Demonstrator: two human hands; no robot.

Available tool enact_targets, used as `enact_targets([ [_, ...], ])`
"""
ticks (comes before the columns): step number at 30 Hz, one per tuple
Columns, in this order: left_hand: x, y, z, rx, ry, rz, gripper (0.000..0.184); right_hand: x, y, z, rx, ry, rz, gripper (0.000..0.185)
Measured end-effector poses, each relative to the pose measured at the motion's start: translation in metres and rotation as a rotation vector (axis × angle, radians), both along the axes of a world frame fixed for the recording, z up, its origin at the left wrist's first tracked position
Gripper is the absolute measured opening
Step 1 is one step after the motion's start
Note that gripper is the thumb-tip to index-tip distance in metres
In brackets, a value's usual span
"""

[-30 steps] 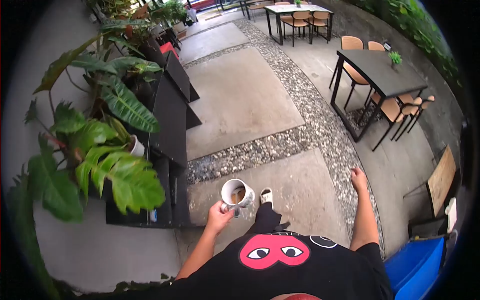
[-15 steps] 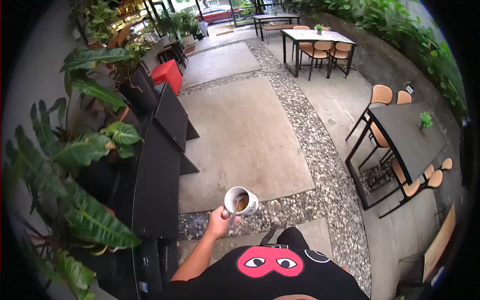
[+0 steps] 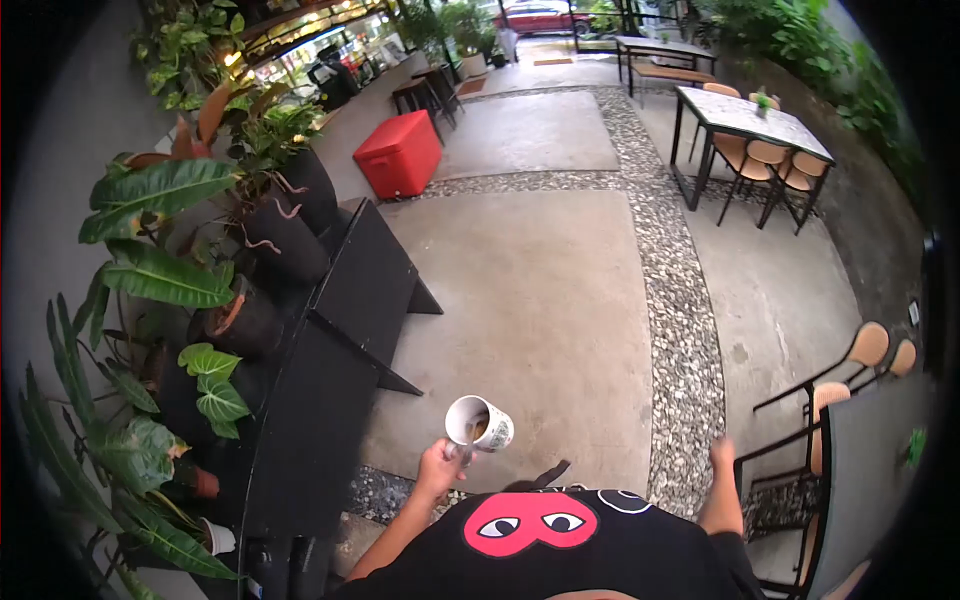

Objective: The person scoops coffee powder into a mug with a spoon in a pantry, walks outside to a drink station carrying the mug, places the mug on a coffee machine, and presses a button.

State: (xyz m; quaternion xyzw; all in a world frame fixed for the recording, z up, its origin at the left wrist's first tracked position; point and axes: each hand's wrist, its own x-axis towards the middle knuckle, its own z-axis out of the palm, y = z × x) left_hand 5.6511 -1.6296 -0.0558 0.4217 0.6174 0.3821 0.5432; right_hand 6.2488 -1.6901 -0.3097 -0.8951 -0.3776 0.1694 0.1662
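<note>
My left hand (image 3: 437,468) is closed around the handle of a white mug (image 3: 497,430) with dark printing on its side. Inside the mug is a brown drink, and a metal spoon (image 3: 470,437) leans in it; the spoon's handle comes up near my fingers. The mug is held in front of my body above the concrete slab. Out to the right, my right hand (image 3: 722,456) hangs over the pebble strip near the dark table. It looks small and its fingers cannot be made out. Nothing shows in it.
A black plant bench (image 3: 310,420) with potted plants runs along my left. Ahead on the left stands a red cooler box (image 3: 398,153). A dark table (image 3: 870,490) with chairs is close on the right; a light-topped table (image 3: 745,112) with chairs stands farther ahead.
My view has moved forward and turned left, so the cooler and bench appear nearer. My right hand has come into view on the right. The mug stays in my left hand.
</note>
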Motion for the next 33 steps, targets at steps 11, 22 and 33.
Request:
enact_targets([
  [11, 0.024, 0.27, 0.001, 0.142, 0.161, 0.282, 0.017, -0.075, 0.476, 0.122, 0.228, 0.162, 0.583, 0.024],
  [22, 0.104, 0.635, 0.034, 0.263, -0.011, 0.22, 0.033, 0.049, 0.49, -0.011, -0.572, 0.527, -0.102, 0.032],
  [33, 0.122, 0.853, 0.022, 0.194, -0.041, 0.474, 0.03, 0.163, 0.926, 0.016, -0.396, 0.31, 0.18, 0.029],
])
